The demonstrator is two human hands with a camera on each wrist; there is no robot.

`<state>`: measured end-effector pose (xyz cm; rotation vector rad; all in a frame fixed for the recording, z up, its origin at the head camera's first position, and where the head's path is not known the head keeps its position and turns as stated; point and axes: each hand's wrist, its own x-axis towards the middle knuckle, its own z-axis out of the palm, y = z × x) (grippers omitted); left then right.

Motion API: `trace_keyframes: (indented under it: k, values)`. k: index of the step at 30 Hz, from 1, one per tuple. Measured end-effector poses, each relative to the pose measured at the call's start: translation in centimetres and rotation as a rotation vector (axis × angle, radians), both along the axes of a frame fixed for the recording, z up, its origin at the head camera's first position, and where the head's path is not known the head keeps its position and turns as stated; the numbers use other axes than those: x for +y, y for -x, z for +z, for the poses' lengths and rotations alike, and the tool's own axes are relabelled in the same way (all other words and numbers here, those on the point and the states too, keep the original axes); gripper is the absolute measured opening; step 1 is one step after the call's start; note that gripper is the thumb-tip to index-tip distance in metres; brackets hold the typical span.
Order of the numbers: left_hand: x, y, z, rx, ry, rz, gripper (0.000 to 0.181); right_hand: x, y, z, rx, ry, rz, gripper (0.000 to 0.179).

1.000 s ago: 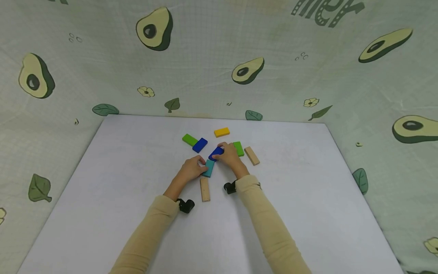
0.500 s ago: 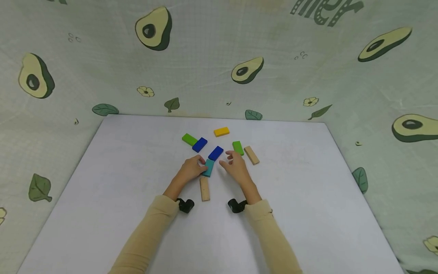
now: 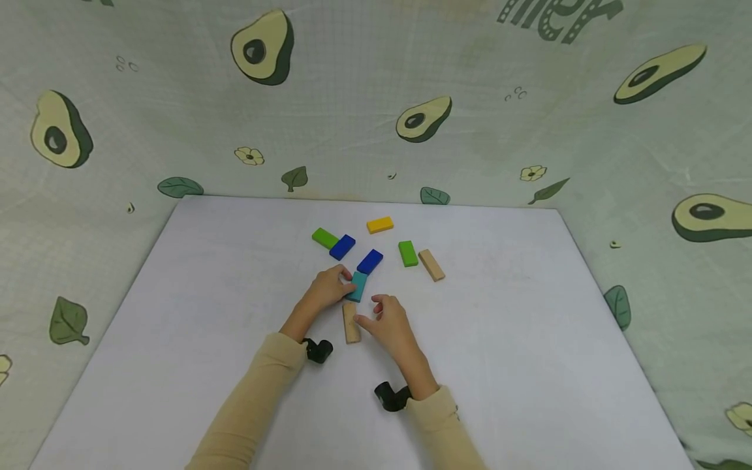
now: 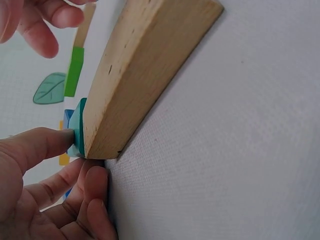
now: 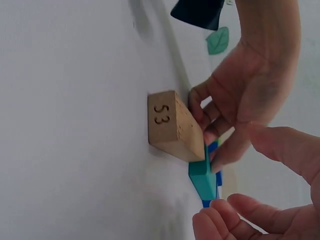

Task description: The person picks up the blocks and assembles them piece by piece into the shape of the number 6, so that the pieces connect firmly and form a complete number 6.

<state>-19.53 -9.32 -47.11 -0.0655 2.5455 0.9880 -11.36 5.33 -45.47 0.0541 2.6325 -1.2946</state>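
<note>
Teal block (image 3: 357, 286) lies flat at centre frame on the white table (image 3: 529, 339), its near end touching the far end of a plain wood block (image 3: 351, 322) just below it. Left hand (image 3: 326, 289) sits left of the teal block, thumb and fingers pinching its edge. Right hand (image 3: 388, 324) is just right of the wood block, fingers loosely curled and apart, holding nothing, fingertips right beside the block; contact unclear. Above: two blue blocks (image 3: 370, 262) (image 3: 343, 247), two green (image 3: 325, 237) (image 3: 408, 253), a yellow (image 3: 380, 225), and another wood block (image 3: 431, 265). Avocado-print cloth (image 3: 176, 117) behind.
</note>
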Motion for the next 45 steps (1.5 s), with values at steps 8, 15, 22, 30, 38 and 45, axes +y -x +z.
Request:
trace_keyframes:
  k: [8,15,22,30,38,45]
  values:
    - [0.0,0.0,0.3,-0.008,-0.005,-0.001,0.028,-1.7,-1.4,-1.4,-0.021,-0.012,0.013,0.049]
    - [0.1,-0.2,0.9,-0.021,0.003,0.004,0.029,-2.4,-1.9,-1.8,-0.025,-0.067,0.002,0.047]
    - [-0.1,-0.1,0.5,-0.006,-0.005,-0.004,0.028,-2.5,-2.0,-1.7,0.009,-0.082,0.004,0.039]
    - [-0.2,-0.2,0.3,0.006,-0.03,-0.004,0.028,-2.3,-2.2,-1.9,0.032,-0.074,-0.012,0.027]
    - [-0.2,-0.3,0.3,0.0,-0.029,0.003,0.028,-2.1,-2.3,-2.2,0.036,-0.059,-0.045,0.026]
    - [0.0,-0.2,0.3,-0.007,-0.022,0.011,0.028,-2.1,-2.1,-2.2,0.053,-0.087,-0.055,0.026]
